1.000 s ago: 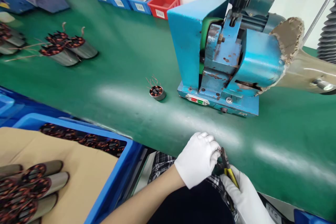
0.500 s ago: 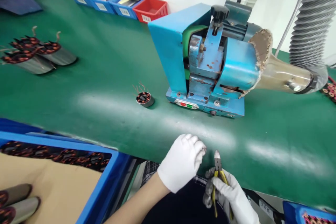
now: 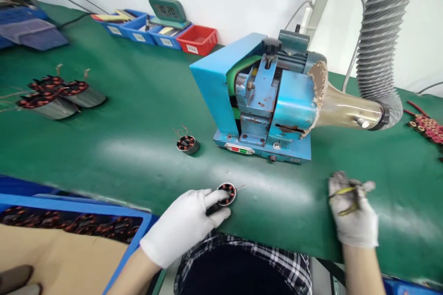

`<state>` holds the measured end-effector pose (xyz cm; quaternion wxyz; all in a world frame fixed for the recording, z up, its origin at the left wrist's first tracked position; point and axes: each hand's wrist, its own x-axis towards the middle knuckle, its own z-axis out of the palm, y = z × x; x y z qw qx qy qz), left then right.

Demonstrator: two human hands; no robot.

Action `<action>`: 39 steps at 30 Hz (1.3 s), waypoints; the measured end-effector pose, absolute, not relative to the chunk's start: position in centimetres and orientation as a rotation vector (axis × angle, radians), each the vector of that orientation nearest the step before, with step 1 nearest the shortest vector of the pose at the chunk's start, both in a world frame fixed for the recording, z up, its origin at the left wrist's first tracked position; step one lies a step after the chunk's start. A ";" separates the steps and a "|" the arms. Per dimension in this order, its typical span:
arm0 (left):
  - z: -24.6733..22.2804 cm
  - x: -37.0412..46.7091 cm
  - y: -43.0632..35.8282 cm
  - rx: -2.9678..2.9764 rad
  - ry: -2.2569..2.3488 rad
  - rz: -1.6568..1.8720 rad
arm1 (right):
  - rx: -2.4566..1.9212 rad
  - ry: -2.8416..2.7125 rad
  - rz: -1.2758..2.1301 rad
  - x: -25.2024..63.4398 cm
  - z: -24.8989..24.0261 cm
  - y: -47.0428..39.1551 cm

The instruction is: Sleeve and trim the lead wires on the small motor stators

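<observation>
My left hand (image 3: pixel 188 221), in a white glove, has its fingers around a small round copper-wound stator (image 3: pixel 227 194) near the table's front edge; a thin wire sticks out to its right. Out to the right, my right hand (image 3: pixel 355 212), in a stained glove, is closed on yellow-handled pliers (image 3: pixel 348 198), whose jaws are hard to make out. A second small stator (image 3: pixel 188 144) with upright wires stands farther back, left of the blue machine (image 3: pixel 263 106). Taller stators (image 3: pixel 55 103) stand grouped at the left.
Small blue bins (image 3: pixel 138 32), a red bin (image 3: pixel 198 39) and a clock (image 3: pixel 168 10) line the back. A ribbed hose (image 3: pixel 379 41) joins the machine at right. Red wires (image 3: pixel 427 126) lie far right. A blue crate (image 3: pixel 131 253) with stators fills the lower left.
My left hand has moved left and now holds a small stator on the table. My right hand has swung up and right with the pliers. The camera view has shifted.
</observation>
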<state>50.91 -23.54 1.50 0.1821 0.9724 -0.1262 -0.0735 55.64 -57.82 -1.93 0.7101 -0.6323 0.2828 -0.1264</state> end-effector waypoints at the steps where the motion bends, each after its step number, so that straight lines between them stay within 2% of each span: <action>1: 1.4 50.9 -24.3 2.728 -0.385 -0.262 | -1.733 0.778 -0.386 56.0 -1.5 -60.7; 3: 1.4 51.1 -26.6 2.691 -0.514 -0.354 | -1.908 0.945 -0.504 56.3 -0.3 -65.7; 7: 1.8 53.1 -33.7 2.622 -0.590 -0.299 | -2.360 1.222 -0.565 55.3 1.8 -70.6; 10: 1.7 55.1 -38.4 2.496 -0.537 -0.233 | -2.733 1.147 -0.433 54.3 1.4 -71.2; 12: 0.8 55.8 -39.9 2.382 -0.584 -0.116 | -2.810 0.980 -0.423 53.9 0.3 -71.3; 15: -1.2 55.6 -39.4 2.280 -0.753 0.017 | -2.862 0.836 -0.392 53.9 -1.7 -72.0; 18: -2.8 54.5 -36.8 2.265 -0.851 -0.004 | -2.937 0.912 -0.254 54.8 -2.6 -73.2; 22: -3.0 53.3 -33.7 2.260 -0.743 0.057 | -3.053 0.999 -0.199 57.0 -1.8 -72.1; 25: -2.6 53.1 -33.0 2.228 -0.657 0.115 | -3.061 0.451 -0.286 59.6 -1.4 -67.9; 28: -2.4 53.4 -33.2 2.208 -0.641 0.149 | -2.888 0.034 -0.211 63.3 -2.5 -63.2; 34: -2.2 53.7 -33.5 2.225 -0.657 0.171 | -2.820 0.255 -0.224 70.9 -3.5 -59.6; 37: -2.0 53.2 -33.1 2.182 -0.630 0.224 | -2.770 0.318 -0.157 70.9 -2.4 -58.9; 39: -2.1 53.0 -32.2 2.178 -0.455 0.375 | -2.723 0.367 -0.101 69.2 -2.1 -58.5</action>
